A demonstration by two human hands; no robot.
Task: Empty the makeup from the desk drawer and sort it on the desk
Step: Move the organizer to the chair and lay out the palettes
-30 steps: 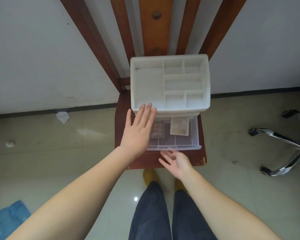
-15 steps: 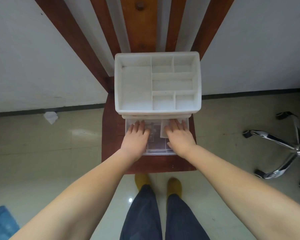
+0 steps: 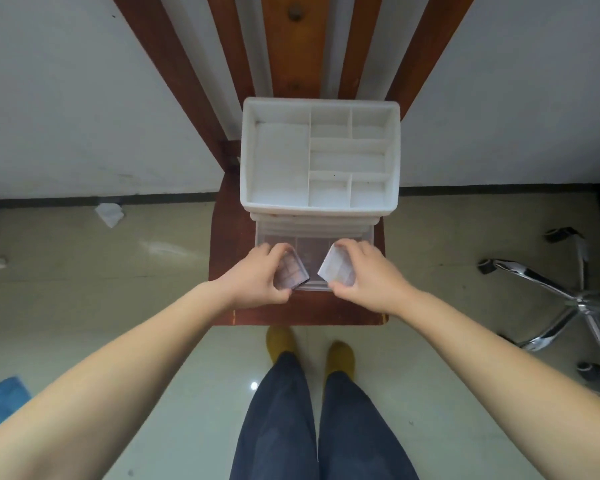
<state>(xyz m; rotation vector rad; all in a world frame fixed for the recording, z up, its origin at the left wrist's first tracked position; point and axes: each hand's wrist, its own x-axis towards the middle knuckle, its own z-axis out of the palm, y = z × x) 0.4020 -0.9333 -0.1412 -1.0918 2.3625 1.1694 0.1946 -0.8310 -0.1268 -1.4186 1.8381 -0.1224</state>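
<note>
Two flat makeup compacts are coming out of the clear drawer (image 3: 314, 237), pulled open under the white organizer (image 3: 319, 154) near the desk's (image 3: 222, 237) front edge. Left hand (image 3: 257, 277) pinches the darker palette (image 3: 291, 271); right hand (image 3: 368, 275) clamps the paler compact (image 3: 336, 268). Light, stiff, slick plastic, likely breakable: edge grips suit them.

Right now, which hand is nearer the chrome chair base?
Right. The right hand holds a pale palette over the drawer, on the chair base's side; the left hand is farther.
</note>
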